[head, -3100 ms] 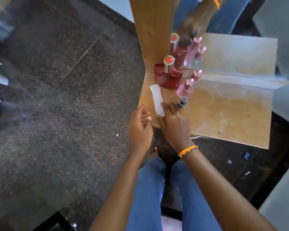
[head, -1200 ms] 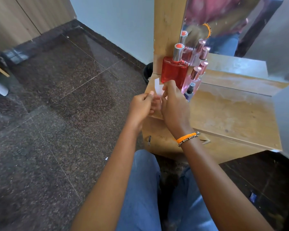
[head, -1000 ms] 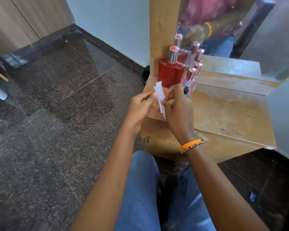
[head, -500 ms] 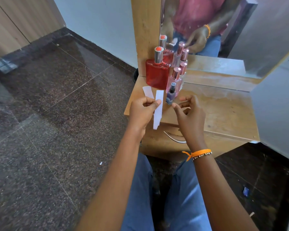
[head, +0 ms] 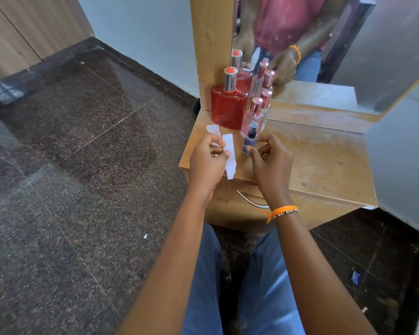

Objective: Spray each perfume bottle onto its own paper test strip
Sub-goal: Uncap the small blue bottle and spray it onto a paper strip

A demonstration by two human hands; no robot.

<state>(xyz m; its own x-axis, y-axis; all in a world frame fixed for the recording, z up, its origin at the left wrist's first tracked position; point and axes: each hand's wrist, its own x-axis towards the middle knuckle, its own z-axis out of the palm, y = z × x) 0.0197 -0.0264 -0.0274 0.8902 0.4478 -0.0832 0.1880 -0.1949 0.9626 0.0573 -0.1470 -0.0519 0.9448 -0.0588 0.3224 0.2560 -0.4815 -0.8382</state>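
My left hand (head: 207,163) pinches a white paper strip (head: 229,155) upright over the front left of the wooden dresser top (head: 324,160). A second strip (head: 213,130) pokes up behind that hand. My right hand (head: 271,165) is beside the small purple spray bottle (head: 250,142), fingers curled and apart, thumb and fingertips close to the bottle; whether they touch it is unclear. Behind stand a large red perfume bottle (head: 228,105) with a silver cap, a pink bottle (head: 252,117), and one more pink-capped bottle (head: 266,100) against the mirror.
A mirror (head: 300,44) in a wooden frame rises behind the bottles and doubles them. A metal drawer handle (head: 250,200) sits below the dresser's front edge. A grey panel (head: 402,153) blocks the right side. Dark speckled floor tiles (head: 82,189) spread to the left.
My hands lifted the strips from the dresser and pulled one free. My right hand let go of the paper and moved right toward the small purple bottle; my left hand keeps the strip.
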